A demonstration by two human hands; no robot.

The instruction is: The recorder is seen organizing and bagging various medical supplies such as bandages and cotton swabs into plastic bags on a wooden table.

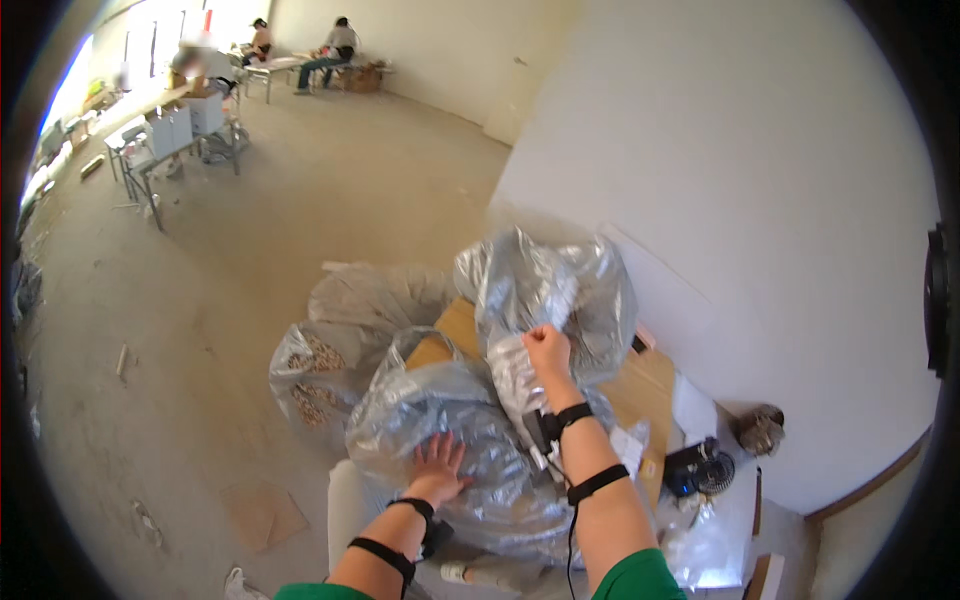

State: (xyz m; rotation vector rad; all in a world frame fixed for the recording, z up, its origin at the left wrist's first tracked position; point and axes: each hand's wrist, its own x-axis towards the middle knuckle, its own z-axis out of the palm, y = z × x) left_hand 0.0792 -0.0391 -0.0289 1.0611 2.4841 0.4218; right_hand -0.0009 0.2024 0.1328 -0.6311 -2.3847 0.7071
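My left hand lies with fingers spread on a large clear plastic bag in front of me. Farther forward, my right hand is closed on the gathered top of a smaller, whitish plastic bag. Its fingertips are partly hidden. Just beyond that fist bulges another big clear plastic bag, close to the wall. Brown cardboard shows beneath and between the bags. Black straps circle both of my forearms.
Left of the bags stands a clear sack of small brown pieces. A small black fan sits at the right, near the white wall. Flat cardboard lies on the floor. People sit at far tables; white boxes stand on another.
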